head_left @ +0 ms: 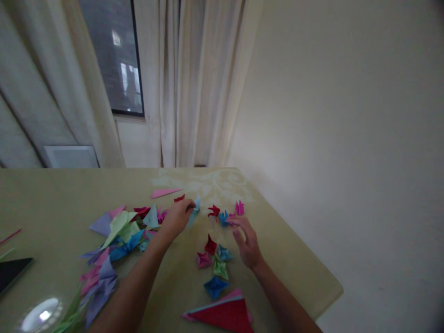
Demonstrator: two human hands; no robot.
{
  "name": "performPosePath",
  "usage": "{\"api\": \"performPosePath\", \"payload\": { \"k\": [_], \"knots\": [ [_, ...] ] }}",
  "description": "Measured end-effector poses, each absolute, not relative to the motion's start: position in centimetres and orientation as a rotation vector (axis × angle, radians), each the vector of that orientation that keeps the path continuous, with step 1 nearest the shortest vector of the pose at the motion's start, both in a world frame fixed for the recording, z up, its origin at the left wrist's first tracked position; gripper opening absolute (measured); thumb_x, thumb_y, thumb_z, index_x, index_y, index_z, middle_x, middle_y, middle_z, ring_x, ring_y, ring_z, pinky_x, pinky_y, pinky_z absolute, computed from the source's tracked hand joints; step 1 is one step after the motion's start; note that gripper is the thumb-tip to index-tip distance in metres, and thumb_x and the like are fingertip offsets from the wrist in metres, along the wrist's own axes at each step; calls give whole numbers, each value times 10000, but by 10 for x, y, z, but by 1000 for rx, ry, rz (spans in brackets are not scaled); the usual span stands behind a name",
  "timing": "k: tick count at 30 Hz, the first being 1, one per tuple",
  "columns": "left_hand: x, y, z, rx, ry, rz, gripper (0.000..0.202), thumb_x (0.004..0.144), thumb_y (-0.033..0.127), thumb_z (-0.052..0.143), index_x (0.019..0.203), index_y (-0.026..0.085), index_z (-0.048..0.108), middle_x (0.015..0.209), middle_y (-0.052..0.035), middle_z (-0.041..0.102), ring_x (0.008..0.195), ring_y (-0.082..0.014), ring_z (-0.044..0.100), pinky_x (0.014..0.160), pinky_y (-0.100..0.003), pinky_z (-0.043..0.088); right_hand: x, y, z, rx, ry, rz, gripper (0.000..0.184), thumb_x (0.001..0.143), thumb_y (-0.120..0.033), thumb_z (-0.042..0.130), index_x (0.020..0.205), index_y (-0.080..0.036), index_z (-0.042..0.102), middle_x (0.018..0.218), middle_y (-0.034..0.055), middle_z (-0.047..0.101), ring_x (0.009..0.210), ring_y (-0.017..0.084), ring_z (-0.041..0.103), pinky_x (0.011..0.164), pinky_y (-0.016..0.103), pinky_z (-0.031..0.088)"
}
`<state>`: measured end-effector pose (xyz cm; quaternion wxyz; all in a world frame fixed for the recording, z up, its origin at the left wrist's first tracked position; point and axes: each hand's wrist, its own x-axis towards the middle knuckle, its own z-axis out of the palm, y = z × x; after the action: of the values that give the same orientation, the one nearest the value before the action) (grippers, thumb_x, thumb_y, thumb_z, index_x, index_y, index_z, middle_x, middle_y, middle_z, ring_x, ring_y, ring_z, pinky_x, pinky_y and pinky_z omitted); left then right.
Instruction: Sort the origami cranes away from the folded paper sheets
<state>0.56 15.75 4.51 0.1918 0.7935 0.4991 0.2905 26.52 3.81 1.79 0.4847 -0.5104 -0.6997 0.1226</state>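
My left hand [179, 216] is closed in a pinch at a light blue folded paper piece [197, 205] above the table. My right hand [248, 243] has thumb and fingers apart, its fingertips at a blue origami piece [223, 218] and a bit of pink paper. Beside these stand a red origami piece [214, 211] and a bright pink one [239, 207]. Between my forearms lie several small star-like folded pieces, among them a dark red one [210, 244], a green one [220, 268] and a blue one [215, 287].
A heap of colourful folded paper [121, 226] spreads left of my left arm. Large red folded triangles [225, 314] lie at the near edge, and a pink triangle [165, 192] farther back. A dark flat device [14, 273] is at far left. The table [294, 259] meets a wall at right.
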Motion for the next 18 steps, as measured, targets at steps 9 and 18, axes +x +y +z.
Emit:
{"api": "performPosePath", "payload": {
  "k": [9, 18],
  "knots": [
    [-17, 162, 65, 2000, 1264, 1058, 159, 872, 288, 640, 970, 203, 732, 954, -51, 817, 899, -224, 764, 860, -336, 576, 313, 165, 53, -2140, -1815, 357, 425, 1042, -496, 564, 1142, -140, 773, 1180, 178, 777, 1132, 314, 722, 976, 387, 524],
    [10, 163, 16, 2130, 1272, 751, 315, 999, 217, 460, 1138, 182, 741, 1130, -115, 772, 1076, -254, 709, 988, -403, 554, 268, 187, 43, -1945, -2191, 403, 529, 1073, -544, 500, 1459, -201, 613, 1431, 172, 665, 1304, 302, 629, 1042, 374, 469]
  ]
}}
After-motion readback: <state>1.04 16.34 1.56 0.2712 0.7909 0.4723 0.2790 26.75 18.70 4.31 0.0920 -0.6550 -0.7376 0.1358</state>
